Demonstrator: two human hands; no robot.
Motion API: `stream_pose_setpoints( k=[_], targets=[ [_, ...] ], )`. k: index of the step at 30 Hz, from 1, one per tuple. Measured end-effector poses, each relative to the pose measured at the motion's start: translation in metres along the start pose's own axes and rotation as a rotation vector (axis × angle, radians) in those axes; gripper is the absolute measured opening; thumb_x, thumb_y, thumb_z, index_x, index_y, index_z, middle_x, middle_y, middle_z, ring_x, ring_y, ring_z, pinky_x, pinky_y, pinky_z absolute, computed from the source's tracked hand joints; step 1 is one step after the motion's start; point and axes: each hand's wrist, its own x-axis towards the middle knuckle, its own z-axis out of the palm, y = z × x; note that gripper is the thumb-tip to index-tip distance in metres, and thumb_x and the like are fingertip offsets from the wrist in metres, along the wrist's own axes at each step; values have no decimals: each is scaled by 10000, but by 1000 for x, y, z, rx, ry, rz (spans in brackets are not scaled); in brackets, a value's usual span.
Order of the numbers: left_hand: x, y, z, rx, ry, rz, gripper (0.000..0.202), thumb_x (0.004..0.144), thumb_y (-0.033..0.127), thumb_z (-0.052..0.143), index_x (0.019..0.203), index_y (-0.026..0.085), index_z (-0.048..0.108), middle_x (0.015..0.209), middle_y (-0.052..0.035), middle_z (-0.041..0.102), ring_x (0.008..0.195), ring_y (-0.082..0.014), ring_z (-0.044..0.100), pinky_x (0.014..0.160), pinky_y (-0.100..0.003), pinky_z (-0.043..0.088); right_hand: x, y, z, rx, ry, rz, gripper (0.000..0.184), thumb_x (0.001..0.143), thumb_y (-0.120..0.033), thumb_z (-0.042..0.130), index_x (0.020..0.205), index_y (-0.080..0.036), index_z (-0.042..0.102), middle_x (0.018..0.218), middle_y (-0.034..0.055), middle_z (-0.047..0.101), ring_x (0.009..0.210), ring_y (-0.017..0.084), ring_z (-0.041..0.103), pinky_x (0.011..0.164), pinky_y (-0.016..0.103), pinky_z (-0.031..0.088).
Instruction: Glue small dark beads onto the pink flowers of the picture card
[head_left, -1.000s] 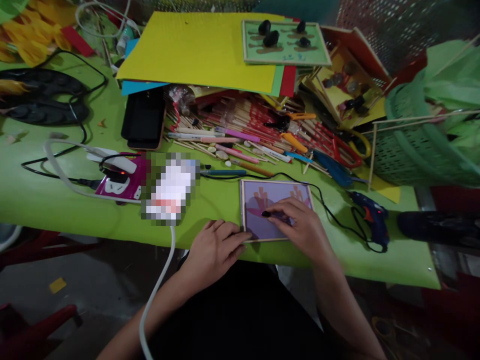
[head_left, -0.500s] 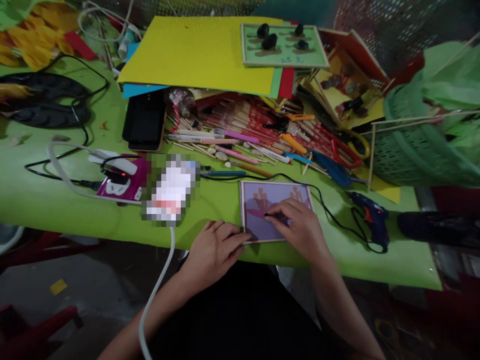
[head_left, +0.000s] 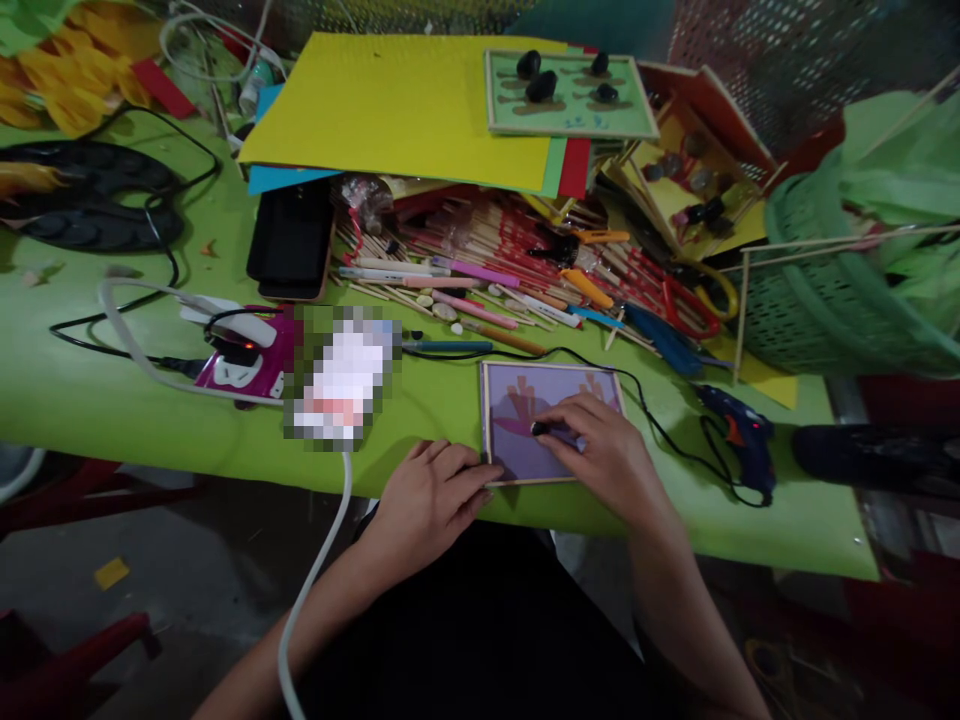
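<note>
A small framed picture with a purple ground and brown and magenta painted shapes lies at the table's front edge. My left hand is at its lower left corner, with the index finger on the frame and the thumb by its edge. Over the middle of the picture, my right hand pinches a small shiny black pebble between thumb and fingertips. Whether the pebble touches the picture, I cannot tell. The right hand hides the picture's lower right part.
A glue gun lies to the right, its black cord running behind the picture. Left are a blurred-out lit phone and a magenta power strip. Behind are pens and sticks, yellow card, a green framed picture and a green basket.
The right hand has turned and shifted slightly, so more of the black pebble shows at its fingertips. My left hand stays at the frame's corner.
</note>
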Motion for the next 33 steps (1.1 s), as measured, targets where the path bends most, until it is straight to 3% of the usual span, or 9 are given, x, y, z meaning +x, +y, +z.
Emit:
stream_pose_setpoints(
  k=[13, 18, 33],
  targets=[
    [0, 1, -1, -1, 4, -1, 270, 981, 232, 601, 1234, 285, 679, 1053, -16, 725, 876, -196, 603, 775, -368, 401, 2, 2, 3, -33, -37, -90, 206, 999, -187, 603, 1156, -242, 725, 1071, 75, 731, 996, 253, 693, 885, 408, 543],
    [1, 1, -2, -5, 0, -1, 280, 957, 196, 621, 1218, 272, 686, 1053, -21, 731, 882, -195, 617, 778, -362, 411, 2, -1, 0, -10, -40, -49, 295, 991, -178, 602, 1261, -261, 689, 1085, 78, 726, 990, 255, 691, 867, 402, 548],
    [3, 1, -5, 27, -18, 22, 259, 980, 183, 582, 1210, 238, 688, 1013, -35, 722, 849, -196, 655, 762, -375, 456, 1, 2, 8, 24, 19, -33, 105, 978, -175, 633, 1049, -228, 690, 999, 66, 726, 944, 246, 689, 821, 380, 532]
  ],
)
